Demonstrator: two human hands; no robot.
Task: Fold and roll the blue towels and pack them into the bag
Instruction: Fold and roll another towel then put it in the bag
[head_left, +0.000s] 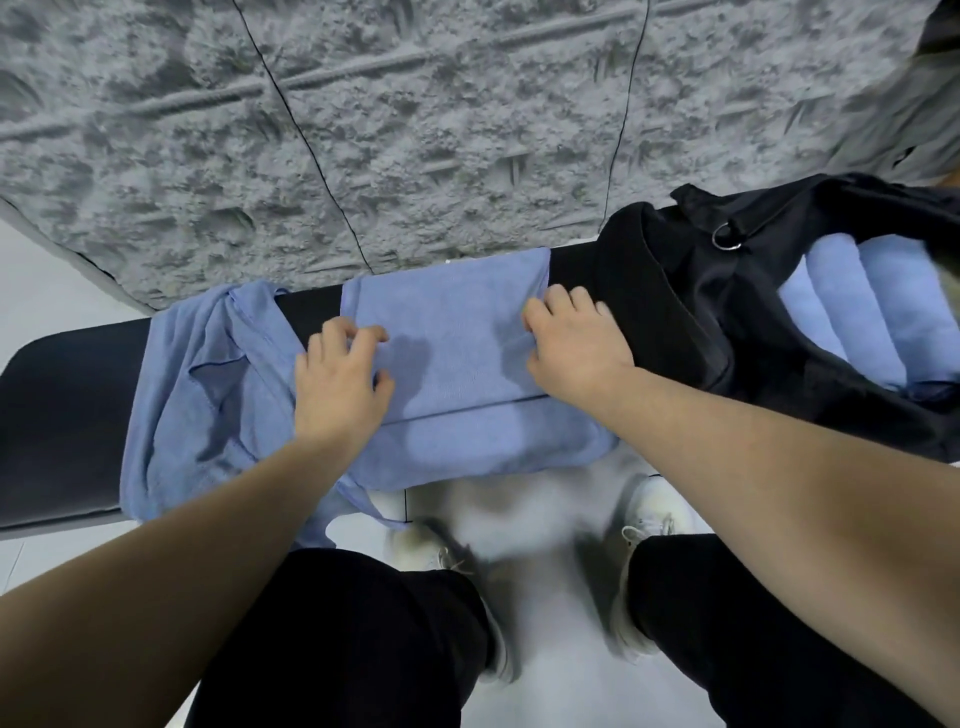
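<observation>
Our left hand (340, 387) lay on the left edge of the folded blue towel (457, 364), its fingers curled with the tips and thumb pressing into the cloth; we could not tell for sure whether they pinched a fold or only pressed it down. Our right hand (574, 345) sat on the towel's right edge, fingers bent over the border and gathering a little of the cloth under them. Both forearms reached in bare from the bottom corners.

The towel between our hands lay flat across a black bench (62, 415), folded into a rectangle, with a crease line running across it just below our hands. Its near edge hung slightly over the front of the bench. Just to the left, touching it and partly under our left wrist, lay a second blue towel (208, 395), loose and rumpled, draped over the bench and hanging off its front edge.

To the right of our right hand stood a black bag (691, 312), open at the top, with a metal ring (727, 236) on its strap. Inside it lay rolled blue towels (852, 312), side by side; at least three rolls showed.

Beyond the bench rose a rough grey wall (415, 130). Below the bench we saw the pale floor (535, 509), our white shoes (652, 525) and our black trousers (337, 639).
</observation>
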